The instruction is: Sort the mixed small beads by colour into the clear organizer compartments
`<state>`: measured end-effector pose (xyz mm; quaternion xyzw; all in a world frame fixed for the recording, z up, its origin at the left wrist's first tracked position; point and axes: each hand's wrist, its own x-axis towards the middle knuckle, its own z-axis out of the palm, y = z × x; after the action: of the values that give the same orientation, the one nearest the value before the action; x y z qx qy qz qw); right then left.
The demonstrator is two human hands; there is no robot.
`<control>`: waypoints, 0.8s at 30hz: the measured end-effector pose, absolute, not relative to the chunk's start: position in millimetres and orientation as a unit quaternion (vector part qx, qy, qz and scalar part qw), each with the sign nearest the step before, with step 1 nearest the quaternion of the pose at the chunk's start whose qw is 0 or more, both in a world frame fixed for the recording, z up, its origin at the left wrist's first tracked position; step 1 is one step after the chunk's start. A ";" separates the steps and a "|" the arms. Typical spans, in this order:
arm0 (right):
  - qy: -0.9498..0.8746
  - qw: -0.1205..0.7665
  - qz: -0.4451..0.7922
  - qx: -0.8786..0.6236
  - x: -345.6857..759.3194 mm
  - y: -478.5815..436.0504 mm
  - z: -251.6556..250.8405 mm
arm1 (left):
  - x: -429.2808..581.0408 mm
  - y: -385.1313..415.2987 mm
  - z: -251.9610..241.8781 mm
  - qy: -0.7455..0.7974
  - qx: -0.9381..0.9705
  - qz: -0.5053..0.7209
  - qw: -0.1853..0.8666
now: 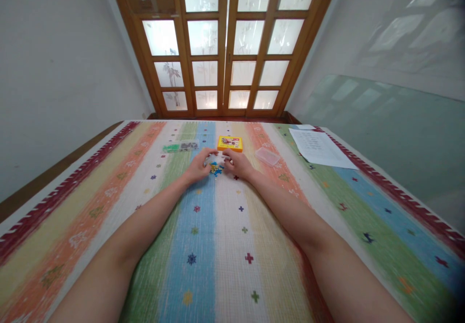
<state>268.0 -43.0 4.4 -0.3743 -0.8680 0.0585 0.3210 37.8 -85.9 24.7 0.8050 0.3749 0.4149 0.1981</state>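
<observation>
My left hand (198, 165) and my right hand (238, 162) meet over the middle of the table, fingers curled. Between them they grip a small clear plastic box (218, 158) by its two sides; much of it is hidden by the fingers. Small blue and yellow pieces (216, 169) lie in a loose heap at the near side of the box. Whether some are still inside it, I cannot tell. Just beyond the hands is a yellow box (230, 144) with a printed picture on top.
Left of the hands lies a clear case (180, 146) with green and dark grey small pieces. A clear plastic lid or tray (267, 157) rests to the right. Printed paper sheets (321, 147) lie farther right on the striped tablecloth (196, 274). Glazed wooden doors (228, 56) stand behind.
</observation>
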 end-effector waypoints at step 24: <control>-0.894 0.345 0.004 -0.287 258.0 -50.7 10.7 | 36.7 -76.9 14.7 0.456 0.731 0.466 0.203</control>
<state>258.0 -50.7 10.7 -0.2866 -0.8938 0.0038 0.3449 36.7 -76.9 14.7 0.7307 0.4561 0.4657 0.2030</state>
